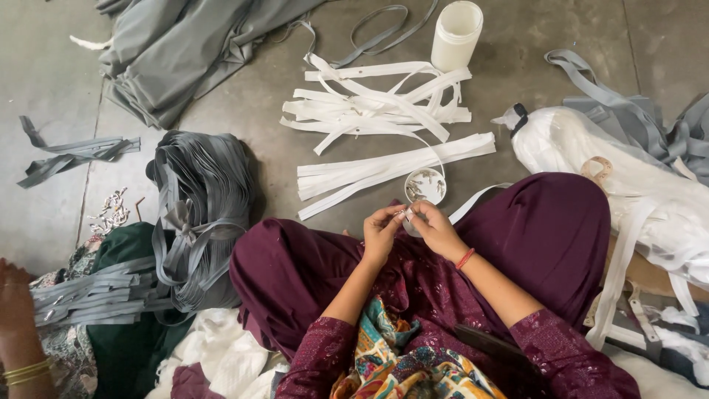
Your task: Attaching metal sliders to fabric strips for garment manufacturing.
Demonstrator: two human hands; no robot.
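— What are the hands doing just now?

— Both meet above the lap. The left hand (382,230) and the right hand (436,229) each have a narrow grip, fingertips pinched on the end of a white tape strip (473,201) that runs off to the right over the maroon knee. A tiny metal piece seems caught between them, though it is too small to tell for sure.

— Where do those pieces come from?

— Likely the small round dish (425,185) on the floor just beyond the hands; it holds little metal bits.

— And the other strips?

— A loose pile of white strips (377,103) lies farther out on the floor, with a straighter batch (391,168) nearer the dish. A white plastic jar (456,33) stands beyond them.

— How would one do this bit well?

— I'd say keep the tape end flat and taut, pinch close to the tip, and hold the work close so the small piece stays square.

— Anything else around?

— A grey strip bundle (199,207) lies at the left, grey cloth (185,52) beyond it, and another person's arm (18,325) with bangles shows at the left edge.
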